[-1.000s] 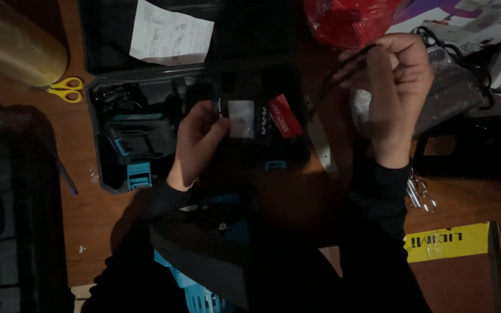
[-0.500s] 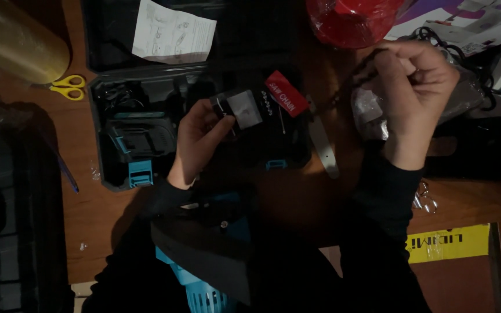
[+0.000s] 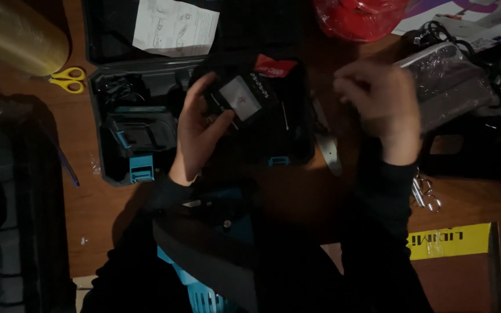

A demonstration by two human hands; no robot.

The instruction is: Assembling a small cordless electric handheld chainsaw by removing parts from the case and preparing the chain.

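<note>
- Brown wood forms our table (image 3: 297,197), dimly lit and crowded with gear.
- Our left hand (image 3: 198,130) grips a small black charger (image 3: 242,98), thumb pressed on its near side and fingers wrapped behind it.
- We see the charger as a dark, boxy block with a pale grey label on its top face; it is tilted and held above the open tool case (image 3: 146,122).
- A red tag (image 3: 275,68) shows just beyond the charger.
- Our right hand (image 3: 381,101) hovers apart to the right, blurred, fingers curled inward; we cannot tell whether it holds anything.
- Inside the case sits a dark part with teal trim (image 3: 140,136), and a white leaflet (image 3: 175,26) lies in the lid.
- Yellow-handled scissors (image 3: 68,80) lie left of the case.
- A red bag (image 3: 360,17) sits at the far edge, and keys (image 3: 424,191) lie near our right sleeve.
</note>
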